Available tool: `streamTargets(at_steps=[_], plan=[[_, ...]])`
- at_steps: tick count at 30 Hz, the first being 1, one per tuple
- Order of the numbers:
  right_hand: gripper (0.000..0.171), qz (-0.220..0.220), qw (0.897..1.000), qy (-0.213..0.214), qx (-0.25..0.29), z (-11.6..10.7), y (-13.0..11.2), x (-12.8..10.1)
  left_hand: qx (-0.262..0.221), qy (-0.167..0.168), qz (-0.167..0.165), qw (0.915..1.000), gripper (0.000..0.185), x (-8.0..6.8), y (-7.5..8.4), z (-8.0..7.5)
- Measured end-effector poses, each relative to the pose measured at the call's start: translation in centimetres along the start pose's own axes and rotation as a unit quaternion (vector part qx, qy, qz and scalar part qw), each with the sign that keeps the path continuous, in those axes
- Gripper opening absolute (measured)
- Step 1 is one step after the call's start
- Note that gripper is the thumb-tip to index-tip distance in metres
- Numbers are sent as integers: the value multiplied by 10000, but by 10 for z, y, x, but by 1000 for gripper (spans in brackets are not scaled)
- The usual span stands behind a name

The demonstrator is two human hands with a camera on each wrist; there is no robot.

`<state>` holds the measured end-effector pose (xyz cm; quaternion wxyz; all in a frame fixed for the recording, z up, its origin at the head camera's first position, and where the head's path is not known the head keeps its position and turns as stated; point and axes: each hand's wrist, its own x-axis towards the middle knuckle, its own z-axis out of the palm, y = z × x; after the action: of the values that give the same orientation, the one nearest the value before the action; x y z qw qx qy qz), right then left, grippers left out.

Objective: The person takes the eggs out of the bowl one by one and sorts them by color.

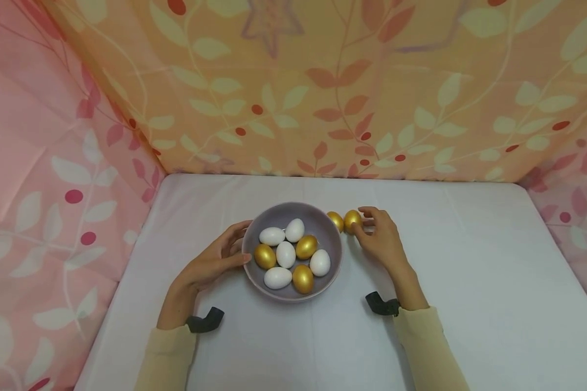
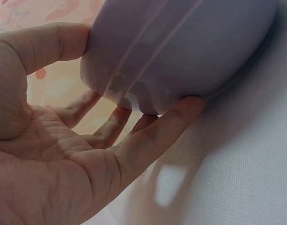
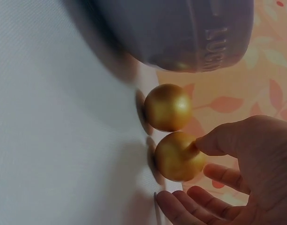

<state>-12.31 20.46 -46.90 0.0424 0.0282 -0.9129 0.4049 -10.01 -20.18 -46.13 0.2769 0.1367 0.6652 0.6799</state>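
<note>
A purple-grey bowl (image 1: 293,296) stands on the white cloth, holding several white eggs (image 1: 286,254) and three gold ones (image 1: 303,279). My left hand (image 1: 220,258) holds its left side, thumb at the rim and fingers spread along the outer wall (image 2: 180,56). Right of the bowl, two more gold eggs lie side by side on the cloth. At the outer gold egg (image 3: 178,159) is my right hand (image 1: 379,236), thumb tip touching it and the other fingers loosely spread around its right side. The inner gold egg (image 3: 168,108) sits between that one and the bowl.
White cloth (image 1: 469,271) covers the table. Behind it hangs an orange leaf-patterned curtain (image 1: 283,136), with pink patterned cloth (image 1: 44,163) along the left and right sides. A dark wrist mount (image 1: 205,320) sticks out from each sleeve.
</note>
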Motion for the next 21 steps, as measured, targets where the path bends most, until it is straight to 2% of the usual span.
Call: streamTargets(at_steps=[5,11,21], plan=[[47,131,9999,8,-85,-2,-3,0,28,45,-20,10000,79,0,-1,0],[46,131,9995,262,-94,-8,-8,-5,61,-52,-2,10000,79,4,-3,1],[40,-610,9969,447,211,-11,-36,-8,64,45,18,10000,79,1,-4,-1]])
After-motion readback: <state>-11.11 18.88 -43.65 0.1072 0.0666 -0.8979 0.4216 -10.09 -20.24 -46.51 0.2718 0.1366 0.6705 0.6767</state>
